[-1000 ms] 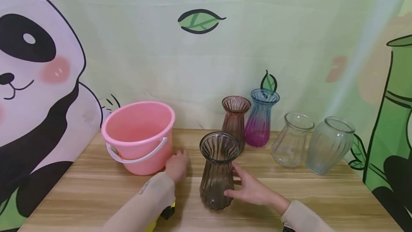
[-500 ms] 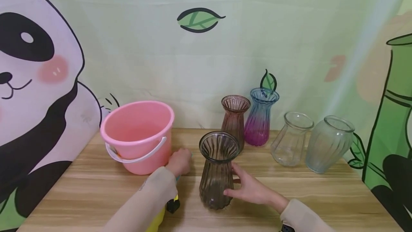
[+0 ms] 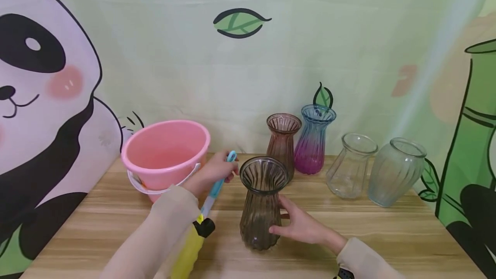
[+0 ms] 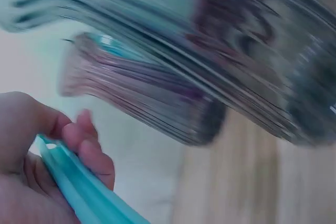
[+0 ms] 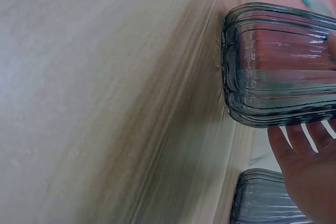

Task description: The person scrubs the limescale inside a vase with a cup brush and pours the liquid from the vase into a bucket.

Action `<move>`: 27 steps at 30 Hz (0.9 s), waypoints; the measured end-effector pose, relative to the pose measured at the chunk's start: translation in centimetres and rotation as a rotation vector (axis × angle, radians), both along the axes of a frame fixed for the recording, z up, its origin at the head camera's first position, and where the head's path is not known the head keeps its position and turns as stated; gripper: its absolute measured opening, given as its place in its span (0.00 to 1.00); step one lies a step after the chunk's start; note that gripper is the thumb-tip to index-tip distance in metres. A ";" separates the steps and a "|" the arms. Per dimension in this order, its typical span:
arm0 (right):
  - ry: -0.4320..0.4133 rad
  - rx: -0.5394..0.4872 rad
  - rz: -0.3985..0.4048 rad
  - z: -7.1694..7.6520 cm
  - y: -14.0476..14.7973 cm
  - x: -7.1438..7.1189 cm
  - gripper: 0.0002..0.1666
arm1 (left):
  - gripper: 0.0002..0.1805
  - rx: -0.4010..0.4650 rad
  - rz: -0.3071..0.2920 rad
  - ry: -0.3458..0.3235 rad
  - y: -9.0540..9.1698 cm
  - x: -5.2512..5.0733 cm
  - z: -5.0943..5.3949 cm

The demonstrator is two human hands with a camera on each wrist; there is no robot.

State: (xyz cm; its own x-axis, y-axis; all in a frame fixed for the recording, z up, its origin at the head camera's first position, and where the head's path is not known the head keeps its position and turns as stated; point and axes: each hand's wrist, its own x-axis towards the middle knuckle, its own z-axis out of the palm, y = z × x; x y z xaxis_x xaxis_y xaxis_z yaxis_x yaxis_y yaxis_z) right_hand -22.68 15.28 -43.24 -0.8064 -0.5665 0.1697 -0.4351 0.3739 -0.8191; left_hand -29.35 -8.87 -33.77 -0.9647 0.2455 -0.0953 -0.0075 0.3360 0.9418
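Note:
A smoky grey ribbed glass vase (image 3: 261, 223) stands upright on the wooden table. My right hand (image 3: 304, 227) grips its lower side, with the thumb at the front and the fingers reaching behind. To the left of that vase, my left hand (image 3: 215, 169) holds the light blue handle of a bottle brush (image 3: 217, 188) near its looped end. The brush slants down towards me, and its yellow sponge head (image 3: 187, 251) is partly covered by the left sleeve. In the left wrist view the fingers curl round the turquoise handle (image 4: 86, 187).
A pink bucket (image 3: 164, 178) with a white handle stands on the left, close to the left forearm. Behind the grey vase are a brown vase (image 3: 280, 145) and a blue-purple vase (image 3: 311, 150). Two clear glass vases, one flared (image 3: 348, 180) and one rounded (image 3: 397, 175), stand at right.
My left hand has moved up and away from me beside the bucket, bringing the brush's blue handle into view. The right hand and the grey vase have stayed in place.

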 end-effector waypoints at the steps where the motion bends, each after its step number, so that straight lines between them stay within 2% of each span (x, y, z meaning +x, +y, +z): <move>1: 0.000 0.001 -0.001 0.0 0.0 0.0 0.47 | 0.13 0.012 0.005 0.002 -0.2 0.1 0.8; 4: -0.008 0.002 0.000 0.0 0.0 0.0 0.48 | 0.26 0.089 0.021 -0.022 -1.0 0.6 3.3; 7: -0.010 0.002 0.002 0.1 -0.1 0.1 0.48 | 0.36 0.208 0.041 -0.060 -2.0 0.9 5.2; 9: -0.010 0.001 0.003 0.0 0.0 0.1 0.47 | 0.36 0.301 0.049 -0.071 -2.8 1.1 6.2; 11: -0.011 0.001 0.002 0.0 0.0 0.0 0.47 | 0.30 0.424 0.053 -0.072 -3.6 1.4 6.9; 13: -0.011 0.000 0.000 0.0 0.0 0.0 0.47 | 0.26 0.550 0.039 -0.044 -4.5 1.8 7.2; 19: -0.009 0.004 0.002 0.1 0.0 0.0 0.47 | 0.26 0.872 -0.051 0.110 -7.7 3.0 7.6; 21: -0.011 0.001 0.008 0.1 0.0 0.0 0.47 | 0.24 0.994 -0.056 0.137 -8.6 3.3 7.4; 27: -0.025 0.016 0.021 0.2 0.0 0.1 0.47 | 0.23 1.379 -0.010 0.182 -10.9 4.4 7.0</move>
State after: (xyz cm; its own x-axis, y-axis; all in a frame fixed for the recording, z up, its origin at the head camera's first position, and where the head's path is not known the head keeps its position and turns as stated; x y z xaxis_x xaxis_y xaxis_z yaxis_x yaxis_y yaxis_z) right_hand -22.61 15.24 -43.08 -0.7982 -0.5857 0.1407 -0.4225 0.3778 -0.8239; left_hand -24.96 -19.80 -26.80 -0.9348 0.0443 0.3524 0.1469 -0.8552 0.4970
